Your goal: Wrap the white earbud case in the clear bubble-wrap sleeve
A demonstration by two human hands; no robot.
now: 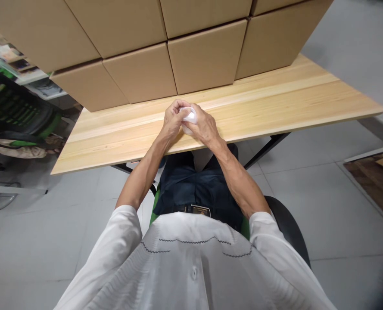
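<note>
Close together over the table's near edge, both of my hands grip one small white object [191, 116]. It looks rounded and smooth, with a paler, translucent part showing below, but its kind cannot be made out. My left hand [173, 118] curls around its left side, thumb pressed on the top. On the other side my right hand [207, 126] closes its fingers and thumb against it. My fingers cover much of the object. Beneath them lies the light wooden table [269, 110].
Stacked cardboard boxes [207, 58] stand along the table's far side, just beyond my hands. A dark crate with green parts [17, 107] is at the left. Part of a black chair [288, 228] shows at my right, and a brown panel [377, 176] lies farther right.
</note>
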